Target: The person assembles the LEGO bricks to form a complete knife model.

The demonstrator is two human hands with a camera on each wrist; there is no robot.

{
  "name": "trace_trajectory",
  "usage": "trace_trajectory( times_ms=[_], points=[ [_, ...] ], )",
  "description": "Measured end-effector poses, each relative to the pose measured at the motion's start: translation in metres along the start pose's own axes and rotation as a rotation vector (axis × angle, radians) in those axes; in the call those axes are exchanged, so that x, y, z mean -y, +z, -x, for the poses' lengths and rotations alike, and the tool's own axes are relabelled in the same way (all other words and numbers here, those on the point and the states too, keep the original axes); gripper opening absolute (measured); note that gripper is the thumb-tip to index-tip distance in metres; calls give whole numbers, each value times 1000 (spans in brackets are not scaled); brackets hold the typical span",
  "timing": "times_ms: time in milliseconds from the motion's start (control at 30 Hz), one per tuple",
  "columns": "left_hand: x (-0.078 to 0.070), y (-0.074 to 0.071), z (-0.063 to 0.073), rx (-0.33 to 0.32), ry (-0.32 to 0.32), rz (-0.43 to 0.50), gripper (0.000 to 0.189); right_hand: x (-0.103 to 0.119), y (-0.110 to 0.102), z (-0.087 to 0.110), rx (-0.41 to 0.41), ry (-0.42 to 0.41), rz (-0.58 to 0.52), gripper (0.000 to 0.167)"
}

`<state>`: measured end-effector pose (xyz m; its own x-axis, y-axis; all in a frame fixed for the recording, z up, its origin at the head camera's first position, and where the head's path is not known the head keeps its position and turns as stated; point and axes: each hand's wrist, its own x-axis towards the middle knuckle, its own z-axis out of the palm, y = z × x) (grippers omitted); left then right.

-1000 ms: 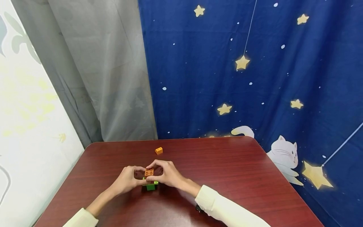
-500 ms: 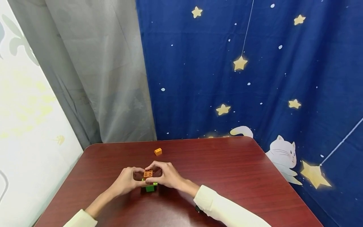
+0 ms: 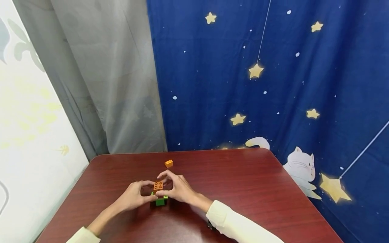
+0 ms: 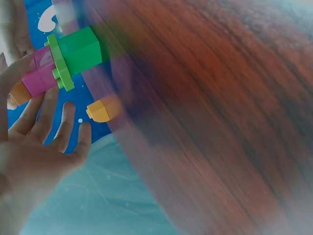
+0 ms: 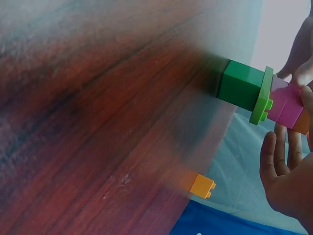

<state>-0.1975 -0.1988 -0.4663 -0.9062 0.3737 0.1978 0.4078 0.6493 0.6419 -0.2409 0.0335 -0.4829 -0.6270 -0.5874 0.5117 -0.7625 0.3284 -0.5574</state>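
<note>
A toy brick stack stands upright on the table, with a dark green block (image 5: 242, 84) at the bottom. Above that come a light green plate (image 4: 60, 62), pink bricks (image 4: 40, 73) and an orange brick (image 3: 158, 185) on top. My left hand (image 3: 135, 194) grips the stack from the left, thumb in front and fingers behind, around the pink part. From the right, my right hand (image 3: 180, 189) holds its upper part, thumb in front near the orange brick; its index finger arches above and behind. Fingers partly hide the pink bricks.
A small yellow-orange brick (image 3: 169, 163) lies apart on the dark red table (image 3: 237, 189), near the far edge. Blue star-printed (image 3: 209, 84) and grey curtains (image 3: 133, 101) hang behind the table.
The right index finger has lifted slightly off the top of the stack. Both hands otherwise stay around it; the head view has shifted a little.
</note>
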Motion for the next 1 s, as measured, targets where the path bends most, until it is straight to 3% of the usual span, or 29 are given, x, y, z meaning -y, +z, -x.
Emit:
trace_trajectory(
  times_ms=[233,400,567,733,1000],
  points=[
    [-5,0,7,-25,-58,86,49,1,4,3,-4,59,-11,61],
    [-12,-2,5,-128,31,136,35,1,4,2,-14,56,-24,61],
    [-13,0,0,-189,139,78,26,0,2,0,-1,58,-29,62],
    [-9,3,-2,-216,157,59,24,-1,2,0,-4,50,-21,60],
    [-6,1,-5,-188,178,60,26,-1,2,0,10,17,-98,54]
  ],
)
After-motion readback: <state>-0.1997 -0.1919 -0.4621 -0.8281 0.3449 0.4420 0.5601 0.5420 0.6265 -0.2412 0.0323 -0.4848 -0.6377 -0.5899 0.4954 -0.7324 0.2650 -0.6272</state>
